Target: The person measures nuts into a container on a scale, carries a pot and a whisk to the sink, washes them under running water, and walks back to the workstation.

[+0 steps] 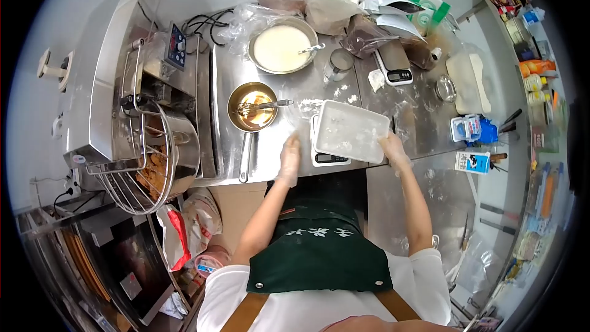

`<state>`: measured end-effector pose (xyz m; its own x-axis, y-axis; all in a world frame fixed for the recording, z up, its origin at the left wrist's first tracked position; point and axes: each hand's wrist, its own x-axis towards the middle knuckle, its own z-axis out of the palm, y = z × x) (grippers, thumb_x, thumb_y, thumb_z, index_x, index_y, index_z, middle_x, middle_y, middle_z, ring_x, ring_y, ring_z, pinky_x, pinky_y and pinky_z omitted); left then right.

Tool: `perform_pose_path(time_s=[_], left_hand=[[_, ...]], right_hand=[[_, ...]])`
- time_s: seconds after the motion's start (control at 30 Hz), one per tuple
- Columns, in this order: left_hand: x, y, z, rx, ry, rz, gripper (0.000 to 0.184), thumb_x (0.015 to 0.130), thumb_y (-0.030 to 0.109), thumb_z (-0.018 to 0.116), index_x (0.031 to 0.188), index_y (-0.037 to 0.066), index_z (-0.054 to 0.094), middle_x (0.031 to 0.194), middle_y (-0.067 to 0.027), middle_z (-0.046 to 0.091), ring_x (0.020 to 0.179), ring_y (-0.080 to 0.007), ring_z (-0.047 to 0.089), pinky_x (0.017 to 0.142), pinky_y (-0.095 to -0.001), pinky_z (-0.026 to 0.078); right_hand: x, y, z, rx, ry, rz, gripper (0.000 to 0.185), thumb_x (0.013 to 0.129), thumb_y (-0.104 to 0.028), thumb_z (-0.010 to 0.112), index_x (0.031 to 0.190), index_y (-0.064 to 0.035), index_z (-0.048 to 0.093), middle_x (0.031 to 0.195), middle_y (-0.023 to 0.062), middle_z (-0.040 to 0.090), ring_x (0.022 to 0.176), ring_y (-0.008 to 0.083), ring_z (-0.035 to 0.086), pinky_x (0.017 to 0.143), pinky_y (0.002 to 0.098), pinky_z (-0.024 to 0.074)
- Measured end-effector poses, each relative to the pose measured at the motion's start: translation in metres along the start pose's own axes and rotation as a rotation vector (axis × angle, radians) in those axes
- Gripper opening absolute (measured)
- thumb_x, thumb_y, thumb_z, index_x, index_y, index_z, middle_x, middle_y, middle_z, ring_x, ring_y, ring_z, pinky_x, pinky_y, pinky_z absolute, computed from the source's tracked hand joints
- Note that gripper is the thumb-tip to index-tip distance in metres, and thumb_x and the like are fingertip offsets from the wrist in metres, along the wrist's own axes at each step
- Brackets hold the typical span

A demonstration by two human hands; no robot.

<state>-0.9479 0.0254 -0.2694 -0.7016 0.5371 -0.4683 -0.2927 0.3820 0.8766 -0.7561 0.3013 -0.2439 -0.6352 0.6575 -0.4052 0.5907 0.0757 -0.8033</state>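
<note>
My right hand (393,149), in a clear plastic glove, grips the right edge of a white rectangular plastic container (352,130). The container is tilted above a digital kitchen scale (330,158) and covers most of it; white residue marks its inside. My left hand (291,155), also gloved, is to the left of the scale, apart from the container. Its fingers are smeared, so their pose is unclear. Left of that hand stands a saucepan (244,124) with amber liquid and a whisk (264,106) resting in it.
Behind the saucepan is a large bowl of pale batter (281,48). A glass jar (338,64), a second scale (393,64) and bagged ingredients (335,12) stand at the back. A stand mixer (175,154) with brown dough is at left. White powder lies scattered on the steel counter (233,169).
</note>
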Motion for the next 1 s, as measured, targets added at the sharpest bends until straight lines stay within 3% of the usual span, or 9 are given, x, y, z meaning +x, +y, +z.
perform_pose_path(time_s=[0.03,0.1,0.2,0.27,0.47,0.53,0.67,0.83,1.0], left_hand=[[-0.01,0.018,-0.014,-0.256,-0.042,-0.078,0.056,0.1,0.035,0.046,0.146,0.006,0.035,0.144,-0.0133,0.04,0.119,-0.0223,0.049,0.101,-0.0343,0.04],[-0.015,0.029,-0.024,-0.252,-0.158,-0.016,0.067,0.1,0.045,0.042,0.152,0.008,0.021,0.149,-0.017,0.033,0.133,-0.027,0.038,0.109,-0.0358,0.031],[-0.017,0.034,-0.014,-0.148,-0.193,0.057,0.074,0.094,0.032,0.055,0.151,0.003,0.019,0.149,-0.0235,0.029,0.14,-0.0312,0.029,0.114,-0.0355,0.024],[-0.017,0.029,-0.013,-0.135,-0.173,0.078,0.076,0.09,0.026,0.058,0.151,0.003,0.019,0.145,-0.0234,0.031,0.134,-0.0319,0.036,0.112,-0.0356,0.028],[-0.028,0.039,-0.025,-0.225,-0.22,-0.058,0.075,0.094,0.033,0.055,0.152,0.005,0.017,0.148,-0.0208,0.027,0.134,-0.0301,0.035,0.111,-0.037,0.031],[-0.03,0.033,-0.034,-0.177,-0.151,-0.002,0.072,0.097,0.036,0.051,0.152,0.007,0.016,0.153,-0.0197,0.022,0.14,-0.0298,0.027,0.114,-0.0378,0.025],[-0.051,0.022,-0.05,-0.195,-0.098,-0.019,0.067,0.098,0.039,0.049,0.15,0.005,0.022,0.149,-0.0198,0.031,0.135,-0.0275,0.035,0.111,-0.0359,0.029],[-0.072,-0.009,-0.064,-0.178,-0.03,-0.054,0.061,0.099,0.035,0.05,0.147,0.003,0.031,0.127,-0.0129,0.049,0.111,-0.0199,0.051,0.098,-0.0326,0.041],[-0.085,-0.022,-0.067,-0.245,0.042,-0.137,0.056,0.098,0.031,0.051,0.144,0.002,0.035,0.117,-0.0088,0.053,0.102,-0.0149,0.054,0.091,-0.0293,0.044]], right_hand=[[0.004,0.004,0.004,-0.022,-0.015,0.004,0.032,0.087,-0.016,0.054,0.114,0.0001,0.063,0.101,0.0081,0.067,0.09,0.015,0.061,0.081,0.0296,0.0484],[0.012,0.005,0.016,-0.089,-0.024,0.017,0.033,0.086,-0.018,0.055,0.113,-0.0014,0.064,0.101,0.0119,0.069,0.091,0.0186,0.064,0.081,0.0314,0.049],[0.013,-0.025,0.03,-0.158,0.01,-0.007,0.033,0.087,-0.021,0.056,0.114,-0.0029,0.064,0.103,0.0151,0.07,0.092,0.0208,0.066,0.083,0.0323,0.0494],[0.011,-0.032,0.034,-0.122,0.028,-0.006,0.034,0.088,-0.021,0.057,0.116,-0.0024,0.063,0.105,0.0158,0.069,0.094,0.0214,0.066,0.084,0.0325,0.0492],[-0.075,-0.013,0.069,-0.199,0.655,-0.195,0.033,0.091,-0.02,0.059,0.118,-0.0013,0.059,0.102,0.0171,0.066,0.093,0.0265,0.064,0.083,0.0363,0.0491],[-0.108,-0.01,0.101,-0.301,0.605,-0.272,0.034,0.089,-0.018,0.059,0.12,-0.0034,0.058,0.098,0.0176,0.064,0.09,0.029,0.063,0.08,0.0384,0.0495],[-0.118,-0.003,0.145,-0.495,0.381,-0.32,0.039,0.085,-0.013,0.06,0.123,-0.0076,0.055,0.092,0.0185,0.061,0.082,0.0339,0.061,0.073,0.0427,0.0503],[-0.11,-0.006,0.154,-0.572,0.309,-0.328,0.046,0.082,-0.01,0.061,0.127,-0.0105,0.052,0.084,0.0187,0.057,0.074,0.0377,0.06,0.067,0.0464,0.0506],[-0.106,-0.011,0.154,-0.682,0.258,-0.334,0.049,0.079,-0.005,0.06,0.127,-0.0107,0.052,0.084,0.0177,0.058,0.073,0.0356,0.06,0.064,0.0446,0.0513]])
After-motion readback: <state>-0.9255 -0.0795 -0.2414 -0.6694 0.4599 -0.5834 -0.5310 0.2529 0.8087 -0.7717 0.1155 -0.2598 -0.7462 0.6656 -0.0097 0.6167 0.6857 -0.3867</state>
